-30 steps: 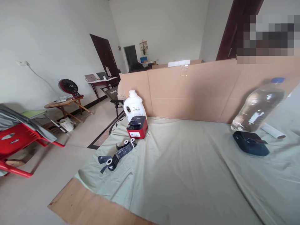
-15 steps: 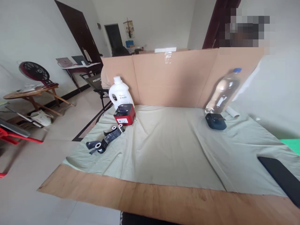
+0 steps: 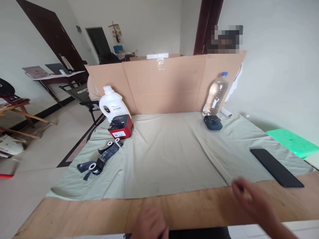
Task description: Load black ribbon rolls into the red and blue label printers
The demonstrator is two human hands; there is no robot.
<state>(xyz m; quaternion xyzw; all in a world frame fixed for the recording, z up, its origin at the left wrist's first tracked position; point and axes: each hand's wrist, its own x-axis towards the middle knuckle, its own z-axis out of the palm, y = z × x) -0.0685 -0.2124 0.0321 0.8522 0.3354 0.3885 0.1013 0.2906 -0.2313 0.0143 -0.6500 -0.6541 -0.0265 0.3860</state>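
My left hand [image 3: 149,220] is at the table's wooden front edge, low in the view; its fingers are smeared by motion. Over the front right edge of the cloth is my right hand [image 3: 248,197], its fingers seemingly curled but also blurred. Nearest to it lies a black phone [image 3: 276,167] with its screen dark. A red and black box-shaped device [image 3: 121,126] with a white label stands at the left. In front of it are several rolls of dark ribbon [image 3: 107,156], partly unwound. A small black device [image 3: 212,122] sits at the back right.
A white jug [image 3: 113,103] and a clear bottle with a blue cap [image 3: 216,94] stand before a cardboard screen [image 3: 164,86]. Pale cloth [image 3: 169,152] covers most of the table. A green stool [image 3: 291,142] is at the right; a person is beyond the screen.
Both my hands have come into view at the front of the table. The camera has turned to the right, so the scene sits further left. The things on the cloth have not moved.
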